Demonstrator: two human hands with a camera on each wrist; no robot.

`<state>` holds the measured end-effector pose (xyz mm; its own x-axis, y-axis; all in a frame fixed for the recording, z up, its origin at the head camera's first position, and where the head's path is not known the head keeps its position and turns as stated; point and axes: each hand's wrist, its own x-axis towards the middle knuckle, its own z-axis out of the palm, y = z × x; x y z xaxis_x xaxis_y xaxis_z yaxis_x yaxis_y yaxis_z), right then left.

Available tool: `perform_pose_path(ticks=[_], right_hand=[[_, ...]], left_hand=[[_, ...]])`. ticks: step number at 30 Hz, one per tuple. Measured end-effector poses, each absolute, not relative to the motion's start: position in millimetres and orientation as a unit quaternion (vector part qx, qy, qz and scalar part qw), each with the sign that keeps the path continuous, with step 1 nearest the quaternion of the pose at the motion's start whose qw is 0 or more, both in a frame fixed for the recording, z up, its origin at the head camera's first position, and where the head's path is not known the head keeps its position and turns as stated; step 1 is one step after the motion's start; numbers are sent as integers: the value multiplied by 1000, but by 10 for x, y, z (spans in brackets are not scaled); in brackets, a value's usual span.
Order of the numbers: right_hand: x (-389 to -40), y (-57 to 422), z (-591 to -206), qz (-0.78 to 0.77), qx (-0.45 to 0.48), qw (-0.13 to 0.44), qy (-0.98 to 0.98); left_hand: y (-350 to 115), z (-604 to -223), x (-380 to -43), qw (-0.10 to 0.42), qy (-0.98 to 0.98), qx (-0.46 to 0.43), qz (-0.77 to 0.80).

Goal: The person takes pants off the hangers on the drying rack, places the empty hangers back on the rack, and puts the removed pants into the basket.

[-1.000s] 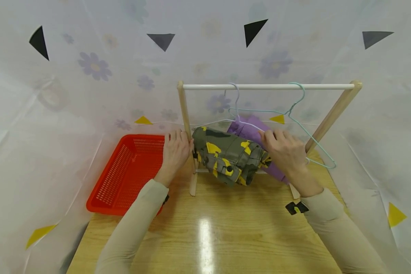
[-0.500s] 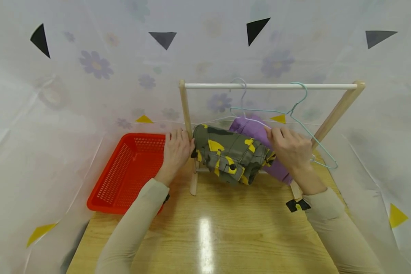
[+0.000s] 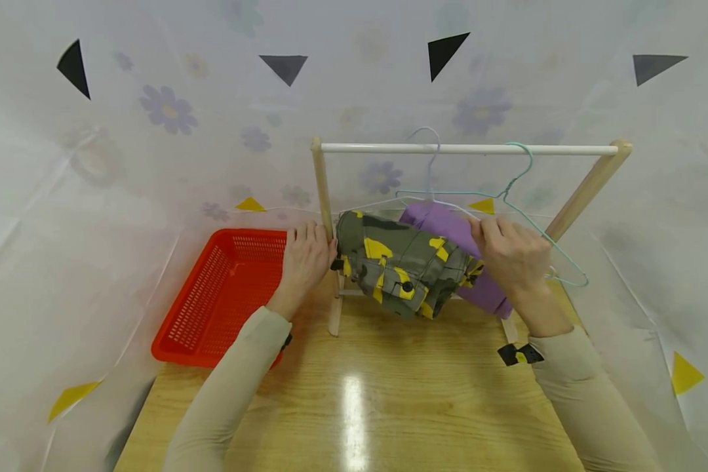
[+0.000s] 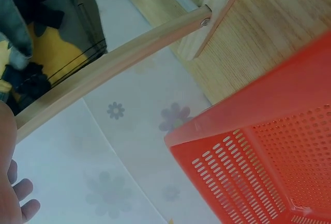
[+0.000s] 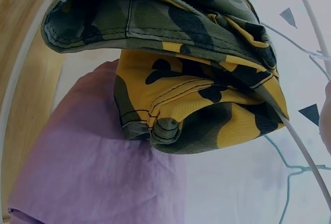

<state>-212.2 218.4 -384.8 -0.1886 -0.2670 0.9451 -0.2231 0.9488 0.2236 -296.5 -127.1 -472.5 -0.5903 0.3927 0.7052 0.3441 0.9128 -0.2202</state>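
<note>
In the head view my right hand [image 3: 513,255] grips the right shoulder of a pale purple wire hanger [image 3: 432,172]. Its hook stands above the white rail. Folded camouflage trousers [image 3: 401,262], green with yellow patches, hang on this hanger; the right wrist view shows the trousers [image 5: 196,105] sagging beside the hanger wire [image 5: 305,151]. My left hand [image 3: 308,259] grips the rack's left wooden post [image 3: 321,190], beside the trousers' left end. In the left wrist view a few curled fingers [image 4: 23,188] show below the post [image 4: 114,58].
Behind the trousers hangs a purple cloth garment [image 3: 442,223]. A teal hanger [image 3: 510,187] hangs on the white rail [image 3: 366,149], towards its right. A red perforated basket [image 3: 203,314] stands left of the rack on the wooden table [image 3: 354,393]. A flowered sheet [image 3: 212,131] backs everything.
My right hand has moved right with the purple hanger and trousers. The hanger's hook has risen higher above the rail. My left hand stays at the post.
</note>
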Motion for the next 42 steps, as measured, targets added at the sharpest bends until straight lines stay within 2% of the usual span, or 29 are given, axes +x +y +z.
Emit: perform_pose_path(ticks=[21, 42], right_hand=[[-2030, 2119, -3745, 10, 132, 633, -763], [-1697, 2057, -3796, 31, 133, 672, -727]], left_hand=[[-1364, -4808, -3009, 410, -888, -205, 37], [-1360, -4790, -3013, 376, -901, -211, 37]])
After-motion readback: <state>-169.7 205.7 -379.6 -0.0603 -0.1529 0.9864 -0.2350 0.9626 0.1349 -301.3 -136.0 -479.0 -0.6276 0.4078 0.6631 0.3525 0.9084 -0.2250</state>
